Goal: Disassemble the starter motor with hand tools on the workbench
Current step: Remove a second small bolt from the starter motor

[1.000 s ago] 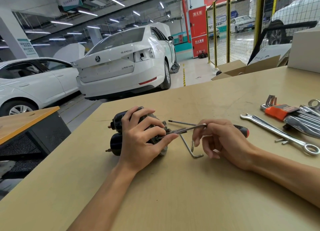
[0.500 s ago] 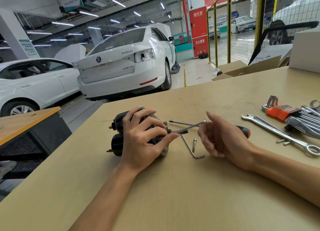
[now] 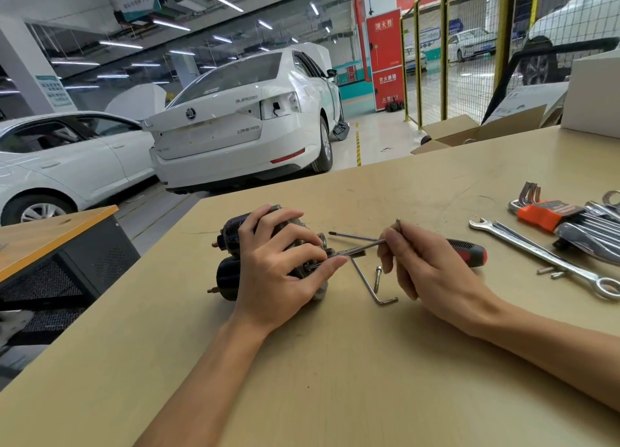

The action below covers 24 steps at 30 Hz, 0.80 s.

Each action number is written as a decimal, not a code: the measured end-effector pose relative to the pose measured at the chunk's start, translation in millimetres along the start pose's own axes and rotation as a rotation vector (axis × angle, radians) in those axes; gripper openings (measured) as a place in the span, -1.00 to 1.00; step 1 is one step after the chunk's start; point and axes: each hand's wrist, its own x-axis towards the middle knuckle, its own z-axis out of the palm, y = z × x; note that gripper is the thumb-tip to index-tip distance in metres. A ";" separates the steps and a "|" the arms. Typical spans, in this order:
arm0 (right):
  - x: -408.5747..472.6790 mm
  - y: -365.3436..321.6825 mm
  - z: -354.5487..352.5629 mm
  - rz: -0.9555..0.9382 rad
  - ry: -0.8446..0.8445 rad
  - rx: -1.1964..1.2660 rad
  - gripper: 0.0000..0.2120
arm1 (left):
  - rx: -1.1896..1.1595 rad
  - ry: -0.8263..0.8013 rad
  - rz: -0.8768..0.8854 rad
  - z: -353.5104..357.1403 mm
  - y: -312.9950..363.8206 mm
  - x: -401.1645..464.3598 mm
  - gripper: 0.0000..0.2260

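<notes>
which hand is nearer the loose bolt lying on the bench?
Right. The right hand sits just beside the loose bolt; the left hand grips the starter motor, farther left.

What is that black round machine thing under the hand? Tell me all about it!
It is the starter motor, lying on its side on the tan workbench. It looks like two dark, shiny cylinders side by side, joined to a grey metal housing at the right end. Small copper-coloured studs poke out of the left ends. The left hand grips it from above, fingers curled over the housing. A thin metal key, pinched by the right hand, goes into its right end.
</notes>
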 end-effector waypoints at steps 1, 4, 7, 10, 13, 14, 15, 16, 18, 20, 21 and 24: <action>-0.3 -0.7 0.7 -0.005 0.004 0.004 -0.68 | -0.003 0.001 0.000 -0.1 -0.1 -0.2 -0.71; 0.3 -3.0 -0.1 0.040 -0.019 0.156 -0.63 | -0.006 0.001 -0.001 -0.1 -0.4 0.5 -0.72; 0.9 -6.5 -3.5 0.114 -0.050 0.270 -0.50 | -0.008 0.002 -0.002 0.2 0.3 1.0 -0.70; 2.6 -8.0 -5.1 0.161 -0.070 0.301 -0.52 | -0.015 0.001 0.001 0.0 0.7 1.2 -0.70; 4.2 -6.6 -6.7 0.227 -0.122 0.337 -0.47 | -0.009 -0.005 -0.004 -0.4 0.8 1.3 -0.71; 4.9 -6.2 -7.1 0.262 -0.141 0.347 -0.42 | -0.009 -0.006 -0.006 -0.7 1.0 1.0 -0.71; 5.6 -5.2 -7.9 0.300 -0.153 0.355 -0.38 | -0.011 -0.007 -0.008 -0.8 1.3 0.8 -0.71; 6.5 -4.2 -8.5 0.331 -0.163 0.365 -0.37 | -0.015 -0.007 -0.009 -1.1 1.6 0.8 -0.71; 7.4 -2.7 -9.9 0.351 -0.184 0.384 -0.42 | -0.024 -0.014 -0.011 -1.6 1.7 1.2 -0.70; 7.8 -1.1 -10.6 0.335 -0.208 0.410 -0.49 | -0.023 -0.018 -0.010 -1.7 1.2 1.2 -0.70; 7.7 -0.7 -10.6 0.325 -0.213 0.423 -0.53 | -0.022 -0.020 -0.009 -1.9 0.9 1.0 -0.69; 7.5 -1.2 -10.3 0.272 -0.211 0.449 -0.61 | -0.025 -0.025 -0.004 -1.8 0.5 0.5 -0.68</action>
